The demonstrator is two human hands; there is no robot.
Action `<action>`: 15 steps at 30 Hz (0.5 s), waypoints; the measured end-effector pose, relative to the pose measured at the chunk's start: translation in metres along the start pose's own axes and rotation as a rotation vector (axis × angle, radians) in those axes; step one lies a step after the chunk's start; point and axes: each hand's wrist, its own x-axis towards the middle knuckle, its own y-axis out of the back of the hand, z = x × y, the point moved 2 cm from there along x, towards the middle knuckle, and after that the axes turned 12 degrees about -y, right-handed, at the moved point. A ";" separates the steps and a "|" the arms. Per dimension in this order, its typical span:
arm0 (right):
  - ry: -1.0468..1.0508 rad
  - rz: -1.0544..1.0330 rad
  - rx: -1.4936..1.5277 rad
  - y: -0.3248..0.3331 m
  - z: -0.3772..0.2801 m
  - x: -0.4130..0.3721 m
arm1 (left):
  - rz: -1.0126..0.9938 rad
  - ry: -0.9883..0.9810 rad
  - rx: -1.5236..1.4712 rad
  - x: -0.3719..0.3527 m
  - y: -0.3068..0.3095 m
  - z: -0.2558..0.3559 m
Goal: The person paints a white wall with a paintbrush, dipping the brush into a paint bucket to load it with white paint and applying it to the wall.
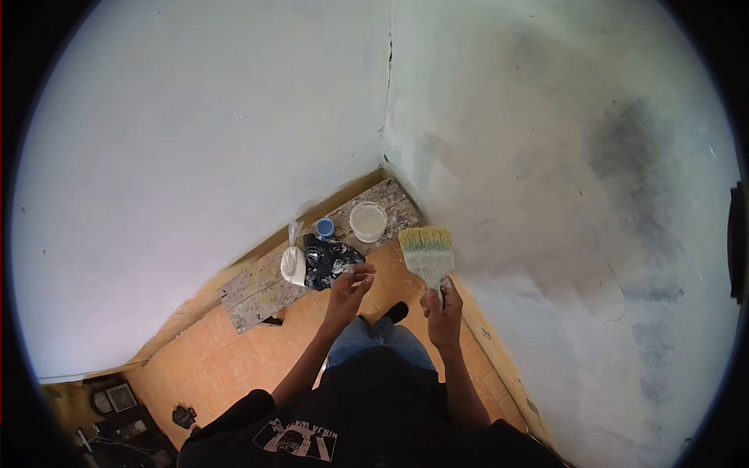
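In our right hand [442,312] we have the brush [426,253]. Our fingers are closed around its handle, and the bristles point up and away from us. They are yellow at the tips and green lower down. The brush is in front of the right wall [538,179], but we can't tell if it touches it.

Our left hand [349,292] is open and holds nothing, with its fingers a bit bent. It is near the black bag [328,257], but we can't tell if they touch.

The black bag has white spots and sits on the spotty wood surface [253,292]. Just beside it is the white bag [293,267]. The blue cup [324,227] is at the far side of the black bag, and the round tub [368,221] is closer to the corner. We can't tell what is in the tub.

The 2 walls meet past the surface, and a dark crack [389,70] runs down where they join. The left wall [187,156] is pale, and the right wall has gray patches. Below is the orange floor [211,355].
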 end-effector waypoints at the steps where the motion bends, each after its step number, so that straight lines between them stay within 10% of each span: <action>1: -0.001 -0.008 -0.038 0.003 0.004 0.009 | 0.024 0.008 -0.017 0.005 0.001 -0.001; 15: -0.162 -0.018 -0.592 -0.026 0.125 0.158 | 0.226 0.105 0.220 0.088 0.050 -0.182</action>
